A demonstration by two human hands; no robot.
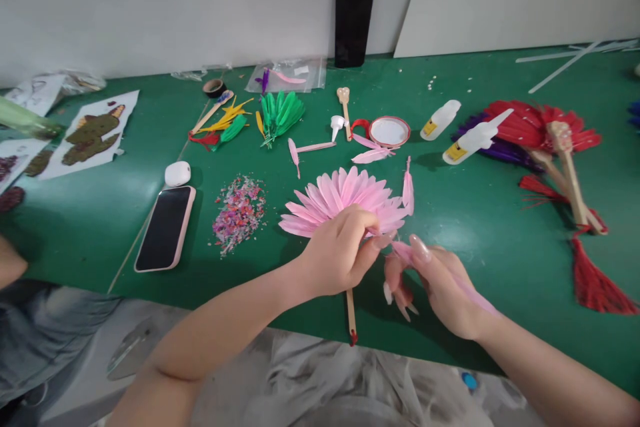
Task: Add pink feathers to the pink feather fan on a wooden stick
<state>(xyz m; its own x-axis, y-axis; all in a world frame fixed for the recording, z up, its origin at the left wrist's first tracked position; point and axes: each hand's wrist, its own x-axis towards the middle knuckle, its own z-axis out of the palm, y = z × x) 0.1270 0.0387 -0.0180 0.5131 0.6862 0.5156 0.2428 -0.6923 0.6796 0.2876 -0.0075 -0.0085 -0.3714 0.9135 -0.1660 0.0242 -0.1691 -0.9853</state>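
A fan of pink feathers (pixel 340 190) lies spread on the green table, its wooden handle (pixel 351 313) pointing toward me with a red cord at the end. My left hand (pixel 343 250) is over the lower part of the fan, hiding its middle. Its thumb and finger are pinched at the quill end of a single pink feather (pixel 401 251). My right hand (pixel 440 283) grips that same feather between thumb and fingers, and the feather's far end trails along the hand toward the wrist. A loose pink feather (pixel 408 190) rests just right of the fan.
Pink scraps (pixel 240 210) and a phone (pixel 165 228) lie to the left. Behind are green feathers (pixel 283 113), a round lid (pixel 389 131) and two glue bottles (pixel 440 120) (pixel 473 140). Red feather fans (pixel 540 127) lie right. A dark phone (pixel 355 13) leans on the wall.
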